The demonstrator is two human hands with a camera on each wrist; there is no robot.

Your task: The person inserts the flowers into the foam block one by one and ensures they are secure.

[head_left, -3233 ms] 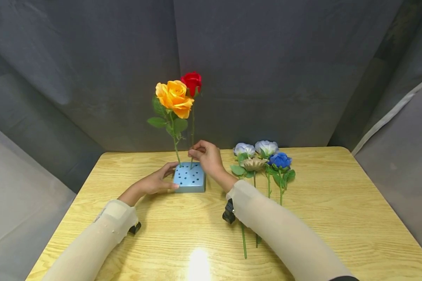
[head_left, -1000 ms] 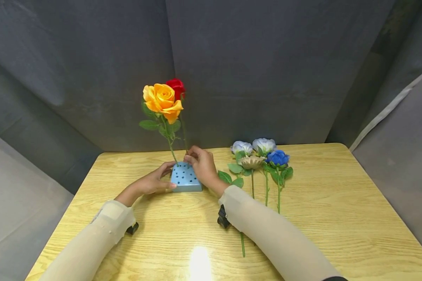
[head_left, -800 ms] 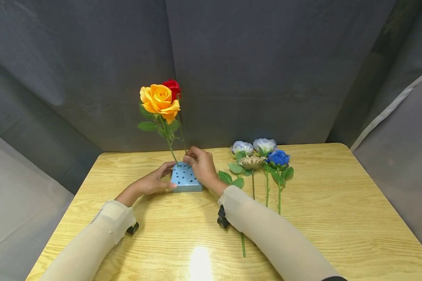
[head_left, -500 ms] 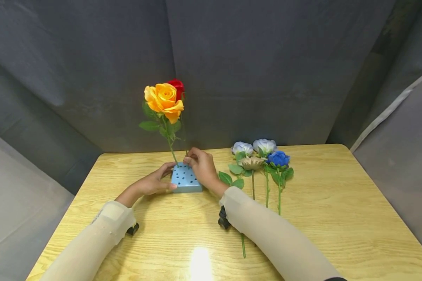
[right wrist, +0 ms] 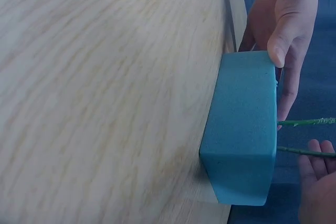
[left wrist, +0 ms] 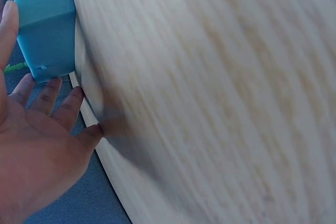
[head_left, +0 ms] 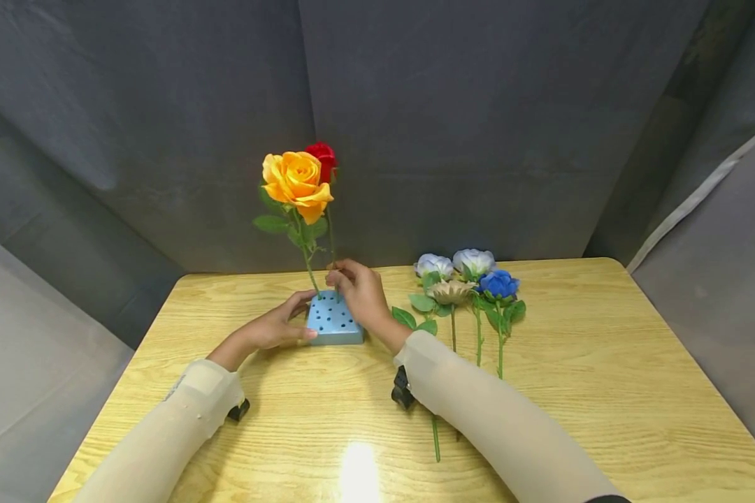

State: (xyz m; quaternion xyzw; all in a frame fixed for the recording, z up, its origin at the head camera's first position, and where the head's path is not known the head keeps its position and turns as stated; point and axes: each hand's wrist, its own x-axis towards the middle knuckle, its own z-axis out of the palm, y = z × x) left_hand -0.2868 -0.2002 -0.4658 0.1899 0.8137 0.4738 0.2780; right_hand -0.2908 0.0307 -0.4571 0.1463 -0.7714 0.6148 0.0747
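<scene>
The left hand (head_left: 275, 325) is at 9 o'clock of the blue block (head_left: 336, 337); its fingers are spread wide and slightly bent, set against the block's far-left side, with the thumb at the near-left corner, so that the block is held between them; the block sits flat on the worktop (head_left: 302, 419), holed face up; the orange rose (head_left: 297, 183) stands in a hole at 11 o'clock of that face, its stem tilted towards 11 o'clock; the red rose (head_left: 323, 159) stands behind it, partly covered by the orange bloom, its stem meeting the holed face near 12 o'clock; the depth of either stem cannot be told; the right hand (head_left: 365, 293) is at 1 o'clock of the block, its fingers closed to a pinch on the lower stem of the red rose; at 2 to 3 o'clock lie the left pale flower (head_left: 433, 265), the tan flower (head_left: 451, 291), the right pale flower (head_left: 474, 262) and the blue flower (head_left: 498, 284), blooms grouped closely, stems directed roughly to 6 o'clock; the right sleeve (head_left: 497, 419) passes over these stems and covers part of them.
</scene>
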